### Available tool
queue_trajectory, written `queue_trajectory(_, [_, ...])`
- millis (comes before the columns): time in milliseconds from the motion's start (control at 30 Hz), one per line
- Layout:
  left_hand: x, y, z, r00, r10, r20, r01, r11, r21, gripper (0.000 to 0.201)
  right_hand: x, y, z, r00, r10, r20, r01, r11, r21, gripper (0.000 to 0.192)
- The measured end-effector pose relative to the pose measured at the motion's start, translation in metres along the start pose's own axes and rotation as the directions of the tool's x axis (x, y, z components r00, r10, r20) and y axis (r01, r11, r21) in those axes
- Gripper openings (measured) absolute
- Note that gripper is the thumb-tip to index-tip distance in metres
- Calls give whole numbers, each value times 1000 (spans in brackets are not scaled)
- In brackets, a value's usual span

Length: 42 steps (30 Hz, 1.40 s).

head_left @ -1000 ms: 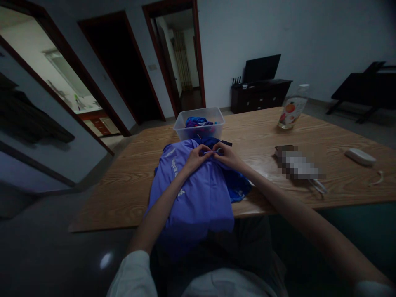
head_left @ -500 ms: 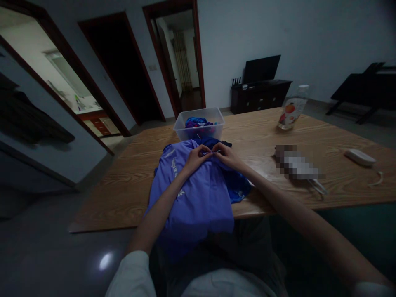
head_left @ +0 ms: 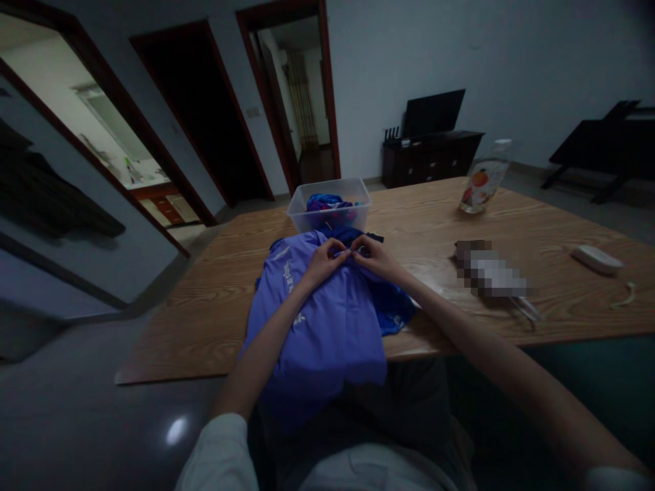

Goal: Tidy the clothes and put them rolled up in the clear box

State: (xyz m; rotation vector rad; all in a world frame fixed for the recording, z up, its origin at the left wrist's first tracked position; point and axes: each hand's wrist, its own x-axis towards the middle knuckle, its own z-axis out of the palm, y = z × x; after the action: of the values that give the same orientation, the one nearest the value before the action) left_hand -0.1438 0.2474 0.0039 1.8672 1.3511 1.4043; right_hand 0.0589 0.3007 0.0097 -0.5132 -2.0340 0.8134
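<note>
A purple garment (head_left: 327,334) with white lettering lies over the table's near edge, its lower part hanging down. My left hand (head_left: 327,260) pinches the cloth near the garment's far end. Close beside it, my right hand (head_left: 372,255) also pinches the cloth, the fingertips of both hands almost touching. What exactly lies between the fingertips is too small to make out. Under the purple garment, a darker blue cloth (head_left: 396,310) shows at the right and the far side. Just beyond the hands stands a clear plastic bin (head_left: 327,219) with a bundle of blue and purple cloth (head_left: 330,202) inside.
On the wooden table (head_left: 199,307), a bottle with a fruit label (head_left: 481,185) stands at the back right. Nearer lie a blurred-out item (head_left: 491,273) with a strap and a white oblong object (head_left: 598,260) with a cord. A TV cabinet (head_left: 430,160) stands by the wall.
Both hands stay at nearly the same spot on the purple garment; only the fingertips have shifted slightly. The view has barely moved.
</note>
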Motion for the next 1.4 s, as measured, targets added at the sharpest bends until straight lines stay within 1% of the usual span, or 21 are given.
queue_trajectory(200, [0, 4, 0, 999, -10, 33, 11, 999, -43, 34, -1, 0, 0, 999, -48, -6, 48, 999, -18, 16])
queue_trajectory(267, [0, 2, 0, 999, -12, 43, 15, 998, -54, 34, -1, 1, 0, 997, -74, -3, 74, 995, -69, 14])
queue_trajectory(400, [0, -5, 1, 998, -27, 59, 33, 994, -108, 33, -2, 5, 2, 992, -125, 4, 122, 963, -238, 15])
queue_trajectory(467, [0, -6, 1, 997, -34, 65, 43, 990, -138, 33, -3, 3, 2, 991, -136, 16, 135, 955, -264, 15])
queue_trajectory(567, [0, -3, 1, 998, -31, 61, 41, 985, -167, 33, -3, -2, 0, 992, -127, 20, 129, 971, -200, 13])
queue_trajectory(667, [-1, 0, 0, 998, -31, 49, 39, 983, -181, 34, -1, -4, -2, 997, -77, 5, 77, 989, -122, 21])
queue_trajectory(767, [-1, 1, 0, 999, -31, 36, 36, 990, -135, 34, 2, -2, -4, 1000, -22, 13, 23, 998, -57, 27])
queue_trajectory(867, [-1, 0, -1, 999, -34, 33, 36, 997, -69, 35, 4, 0, -6, 1000, -10, 30, 11, 1000, -15, 27])
queue_trajectory(1033, [0, -2, -1, 1000, -5, 27, 6, 999, -50, 33, 5, 0, -8, 999, -19, 39, 19, 1000, -13, 22])
queue_trajectory(1400, [0, 0, -4, 998, -11, 61, 13, 999, -30, 34, 3, -7, -10, 997, -53, 52, 55, 998, -38, 16])
